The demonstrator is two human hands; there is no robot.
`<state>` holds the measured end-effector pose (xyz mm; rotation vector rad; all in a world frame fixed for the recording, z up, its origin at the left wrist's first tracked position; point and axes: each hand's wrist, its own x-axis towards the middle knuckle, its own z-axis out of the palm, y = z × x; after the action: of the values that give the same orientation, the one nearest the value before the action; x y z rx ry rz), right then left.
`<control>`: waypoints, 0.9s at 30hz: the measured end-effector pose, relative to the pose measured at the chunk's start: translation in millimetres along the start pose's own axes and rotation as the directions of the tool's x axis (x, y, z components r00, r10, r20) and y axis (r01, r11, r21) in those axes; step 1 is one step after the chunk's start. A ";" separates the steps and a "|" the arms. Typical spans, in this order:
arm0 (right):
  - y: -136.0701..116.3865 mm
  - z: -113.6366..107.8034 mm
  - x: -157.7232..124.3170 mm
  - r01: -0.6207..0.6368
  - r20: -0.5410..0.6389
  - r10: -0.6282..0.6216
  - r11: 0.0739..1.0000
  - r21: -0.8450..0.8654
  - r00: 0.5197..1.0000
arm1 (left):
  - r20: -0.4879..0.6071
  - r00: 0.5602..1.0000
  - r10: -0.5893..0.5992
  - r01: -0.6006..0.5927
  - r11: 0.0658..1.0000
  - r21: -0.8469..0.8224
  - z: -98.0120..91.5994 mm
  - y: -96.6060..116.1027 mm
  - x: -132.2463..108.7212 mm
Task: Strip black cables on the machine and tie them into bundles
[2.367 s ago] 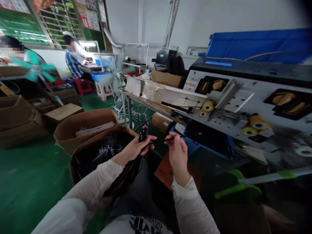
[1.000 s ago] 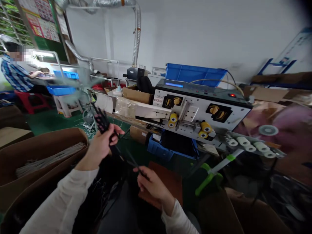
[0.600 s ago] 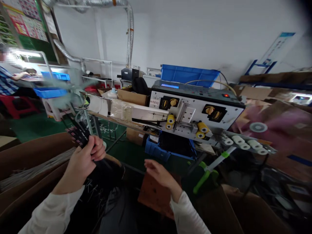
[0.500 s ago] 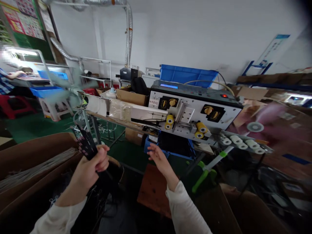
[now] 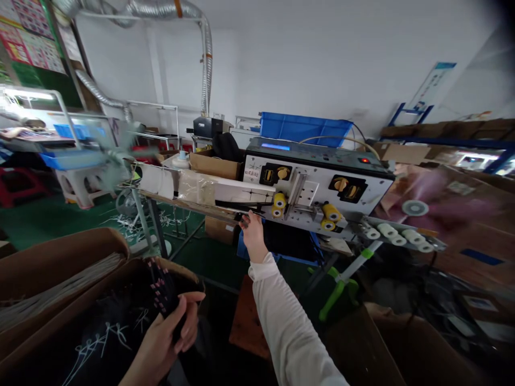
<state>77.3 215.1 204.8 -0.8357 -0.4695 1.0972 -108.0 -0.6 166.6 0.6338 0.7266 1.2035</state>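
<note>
My left hand is closed around a bundle of black wires with pinkish ends, low over an open cardboard box. In that box lie dark wires and pale ties. My right hand reaches forward to the bench edge, under the black wires lying in the white tray. Its fingers are pinched together by a small dark part, and what they hold I cannot make out. Just right of it stands a wire-cutting machine with yellow rollers.
A blue bin rests on the machine. Underneath is a blue crate with black contents. A wooden stool stands in front of me. Fans turn at the left and right. White guide rollers stick out at the right.
My right hand has moved forward and up to the bench edge, and its spread fingers have closed. My left hand has lowered with the wire bundle toward the box.
</note>
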 end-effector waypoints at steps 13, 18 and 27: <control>-3.1 26.2 6.2 0.140 -0.102 -0.159 0.976 -0.165 0.982 | 0.017 1.000 -0.015 0.014 0.999 0.049 4.0 0.8 -4.7; -3.5 26.0 6.7 0.178 -0.111 -0.212 0.951 -0.252 0.971 | 0.028 1.000 0.012 -0.013 1.000 0.029 8.2 3.3 -2.6; -57.0 -73.4 -118.9 0.644 0.804 -0.143 0.685 -0.341 0.577 | 0.108 0.989 0.105 -0.113 0.991 0.072 16.4 26.7 5.8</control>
<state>114.1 69.0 211.8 -0.7296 -1.7221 0.7654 -109.8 10.7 196.3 0.8038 0.6604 1.2378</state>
